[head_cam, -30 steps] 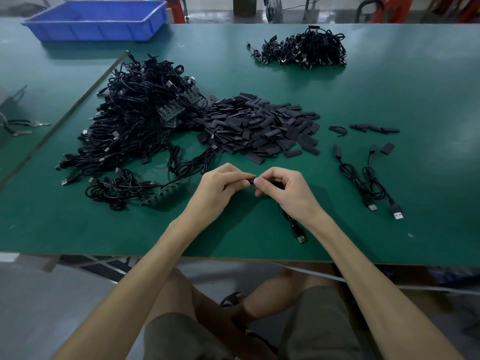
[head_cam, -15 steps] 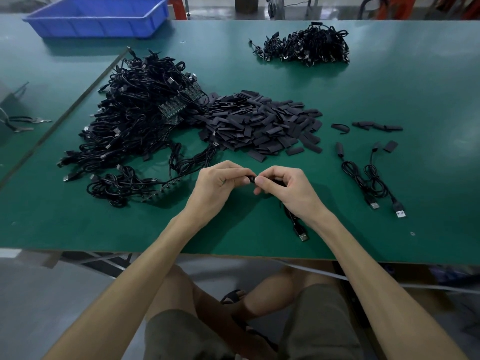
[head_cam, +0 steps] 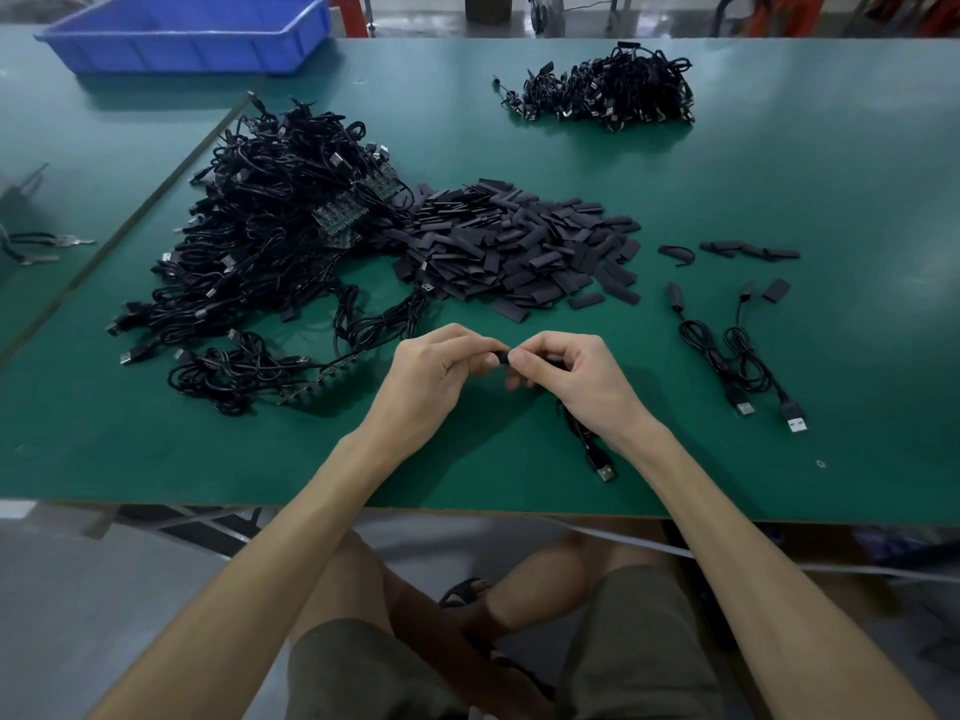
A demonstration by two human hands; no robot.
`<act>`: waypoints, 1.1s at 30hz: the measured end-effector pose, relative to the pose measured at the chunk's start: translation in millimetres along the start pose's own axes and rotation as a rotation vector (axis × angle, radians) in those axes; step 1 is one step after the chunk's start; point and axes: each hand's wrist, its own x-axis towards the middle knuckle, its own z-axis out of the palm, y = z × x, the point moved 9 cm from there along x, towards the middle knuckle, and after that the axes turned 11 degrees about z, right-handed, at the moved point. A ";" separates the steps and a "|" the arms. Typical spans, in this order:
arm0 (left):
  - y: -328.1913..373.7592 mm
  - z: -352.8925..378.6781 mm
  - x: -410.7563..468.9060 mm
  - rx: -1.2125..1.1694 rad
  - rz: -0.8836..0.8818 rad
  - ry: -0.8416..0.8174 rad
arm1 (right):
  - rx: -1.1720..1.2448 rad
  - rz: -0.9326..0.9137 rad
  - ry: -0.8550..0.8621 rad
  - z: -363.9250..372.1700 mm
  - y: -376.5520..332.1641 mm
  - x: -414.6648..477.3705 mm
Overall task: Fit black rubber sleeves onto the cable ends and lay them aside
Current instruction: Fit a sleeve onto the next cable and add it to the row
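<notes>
Hardly anything has been shifted since the earlier frames: the left grip (head_cam: 436, 376) and right grip (head_cam: 576, 376) are kept fingertip to fingertip just above the counter (head_cam: 156, 459), only drawn a touch closer. A small black sleeve (head_cam: 502, 357) is pinched in the curled fingers of the left grip. The cable (head_cam: 604, 467) is grasped in the right, with its USB plug left lying near the counter's front edge. The fitting step is judged to be in hand, the sleeve being worked over the cable end, which is hidden by the fingers. A firm push along the cable is called for next, after which the piece can be laid with the finished cables (head_cam: 737, 366) to the right. Farther off lie the sleeve pile (head_cam: 519, 246) and the cable heap (head_cam: 270, 226), and beyond them a smaller bundle (head_cam: 608, 90) and a blue bin (head_cam: 192, 39).
</notes>
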 end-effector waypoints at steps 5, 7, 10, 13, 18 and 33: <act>4.6 3.5 -2.4 0.068 0.028 -0.036 | 0.035 -0.007 -0.020 0.7 -0.1 0.8; 3.8 4.5 -2.8 0.071 0.027 -0.043 | 0.047 -0.006 -0.030 1.0 -0.2 1.8; 2.8 4.1 -2.5 0.071 0.025 -0.042 | 0.043 -0.008 -0.036 1.7 0.1 2.3; 4.3 5.1 -2.5 0.067 0.031 -0.048 | 0.047 -0.007 -0.031 1.2 0.1 2.1; 5.2 6.8 -1.9 0.048 0.024 -0.066 | 0.047 -0.008 -0.018 0.3 0.5 1.7; -29.1 6.8 -3.7 -0.359 -0.232 0.018 | 0.091 0.035 0.092 -6.3 4.3 2.7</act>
